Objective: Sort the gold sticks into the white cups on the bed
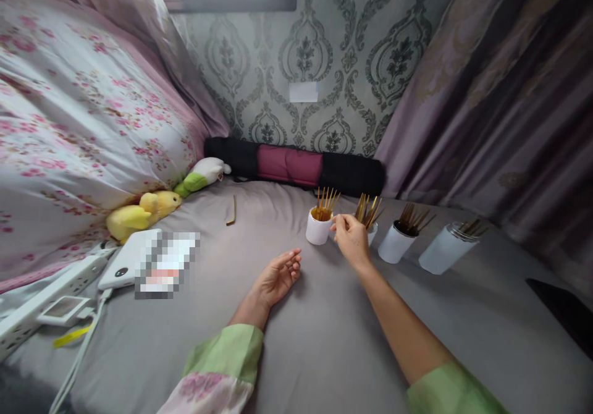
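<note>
My right hand [351, 238] hovers at the right side of a white-wrapped jar [318, 231] with an amber inside and several thin brown sticks [327, 199] standing in it. Its thumb and fingertips are pinched together; anything between them is too small to make out. Behind this hand, a second white jar [372, 233] with sticks is partly hidden. My left hand [279, 276] rests on the grey sheet in front of the first jar, empty, its fingers loosely curled and apart from the thumb.
Two more white containers of sticks, a jar [395, 245] and a taller one [445, 252], stand to the right. A small bent rod [233, 211] lies left. Farther left are plush toys [143, 213], a white power bank [130, 264] and a power strip [53, 299]. A black-and-maroon roll [290, 165] lines the wall.
</note>
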Available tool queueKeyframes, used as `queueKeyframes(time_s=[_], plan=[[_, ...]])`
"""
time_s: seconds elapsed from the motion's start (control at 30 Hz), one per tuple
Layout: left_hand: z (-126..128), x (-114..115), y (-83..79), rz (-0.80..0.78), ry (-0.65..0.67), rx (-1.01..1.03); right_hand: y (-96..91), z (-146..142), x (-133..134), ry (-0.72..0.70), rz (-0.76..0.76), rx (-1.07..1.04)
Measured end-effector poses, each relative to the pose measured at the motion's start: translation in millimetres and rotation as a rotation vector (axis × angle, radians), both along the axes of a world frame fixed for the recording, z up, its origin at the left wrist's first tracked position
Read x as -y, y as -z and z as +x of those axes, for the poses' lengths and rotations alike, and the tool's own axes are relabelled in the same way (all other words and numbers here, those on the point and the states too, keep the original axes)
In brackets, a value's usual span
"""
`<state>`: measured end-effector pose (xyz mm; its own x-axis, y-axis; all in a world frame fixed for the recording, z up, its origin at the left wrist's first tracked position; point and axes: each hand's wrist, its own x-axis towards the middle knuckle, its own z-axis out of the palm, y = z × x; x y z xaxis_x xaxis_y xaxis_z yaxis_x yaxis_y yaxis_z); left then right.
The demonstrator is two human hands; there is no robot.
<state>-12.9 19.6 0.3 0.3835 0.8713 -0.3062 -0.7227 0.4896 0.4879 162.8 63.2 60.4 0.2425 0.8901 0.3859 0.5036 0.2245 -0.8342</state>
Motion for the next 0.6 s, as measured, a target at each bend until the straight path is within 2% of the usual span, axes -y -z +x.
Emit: queueKeyframes(time_s=[0.37, 0.6], plan=[[-0.9, -0.5, 2.8, -0.003, 0.001, 0.021, 45.0, -27.6, 22.0, -0.077, -0.085, -0.044], [-2.1, -0.6, 4.5, 0.015, 0.007, 0.024, 62.4, -35.5, 26.3, -0.096, -0.122, -0.022]])
